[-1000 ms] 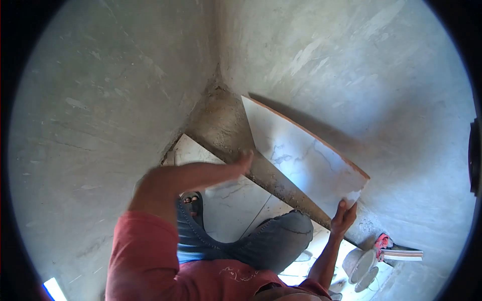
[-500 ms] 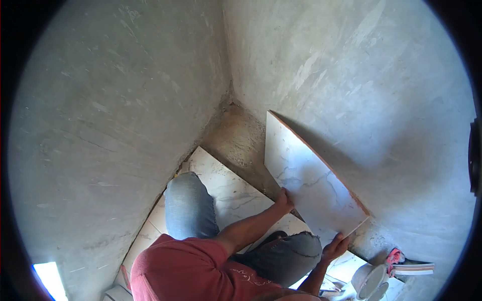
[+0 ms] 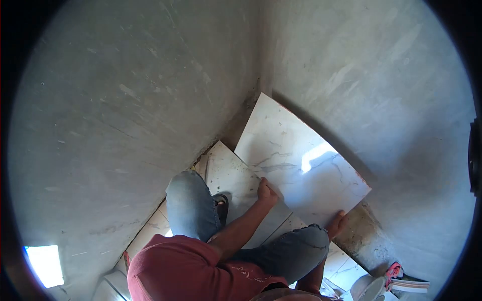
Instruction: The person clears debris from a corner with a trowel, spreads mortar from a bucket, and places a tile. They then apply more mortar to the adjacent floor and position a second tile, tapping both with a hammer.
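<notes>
A large white marble-look tile (image 3: 296,150) slants over the corner of the floor, its far long edge near the right wall. My left hand (image 3: 267,192) is closed on the tile's near edge, just above a laid tile. Around the tile's lower right corner is my right hand (image 3: 337,224), thumb on the glossy face and the other fingers mostly hidden. A dust-specked floor tile (image 3: 233,173) lies between my knees and the held tile. How far the held tile is above the floor is hidden.
Bare grey walls (image 3: 125,125) meet at the corner ahead. Rough floor (image 3: 364,226) shows beside the right wall. A whitish bucket-like container (image 3: 369,288), a pinkish-red cloth (image 3: 394,271) and stacked strips (image 3: 410,286) sit at the lower right. My bent knees (image 3: 188,195) flank the work.
The held tile has tipped flatter and moved toward the corner, covering much of the bare floor strip. Both hands keep their grip. My view has shifted, and a sandalled foot now shows.
</notes>
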The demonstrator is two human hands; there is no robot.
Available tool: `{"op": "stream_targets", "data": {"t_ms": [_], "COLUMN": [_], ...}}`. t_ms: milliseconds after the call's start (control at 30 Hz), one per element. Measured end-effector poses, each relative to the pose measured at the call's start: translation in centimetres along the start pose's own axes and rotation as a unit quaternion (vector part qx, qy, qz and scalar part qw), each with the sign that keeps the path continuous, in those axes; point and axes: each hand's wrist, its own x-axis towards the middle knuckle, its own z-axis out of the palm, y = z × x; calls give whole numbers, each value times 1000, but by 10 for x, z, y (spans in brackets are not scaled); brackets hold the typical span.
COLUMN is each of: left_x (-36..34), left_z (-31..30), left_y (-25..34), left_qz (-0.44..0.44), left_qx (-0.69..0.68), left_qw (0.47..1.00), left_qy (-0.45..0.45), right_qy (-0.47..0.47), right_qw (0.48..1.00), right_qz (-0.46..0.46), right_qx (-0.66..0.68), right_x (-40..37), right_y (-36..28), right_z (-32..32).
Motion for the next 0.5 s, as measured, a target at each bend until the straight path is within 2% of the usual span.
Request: {"op": "stream_targets", "data": {"t_ms": [33, 67, 133, 200, 233, 367, 433, 500], "left_x": [7, 15, 20, 16, 22, 38, 48, 64], "left_z": [-5, -13, -18, -16, -23, -36, -41, -43], "left_y": [6, 10, 20, 29, 31, 34, 34, 35], "left_qz": [1, 22, 42, 93, 94, 94, 93, 109], "left_qx": [2, -18, -37, 24, 25, 71, 86, 96], "left_qw": [1000, 999, 998, 994, 994, 987, 983, 977], "left_qy": [-4, -14, -22, 54, 52, 105, 133, 156], "right_qy": [-27, -24, 4, 2, 0, -4, -25, -9], "right_qw": [999, 999, 997, 995, 991, 984, 975, 979], "right_qz": [26, 22, 70, 96, 123, 135, 161, 172], "right_qx": [-36, -31, -16, -26, -42, -120, -148, -110], "right_x": [4, 1, -7, -10, -10, -8, -6, -3], "right_y": [34, 41, 51, 78, 91, 121, 116, 132], "right_z": [-11, -4, 14, 17, 19, 24, 36, 50]}}
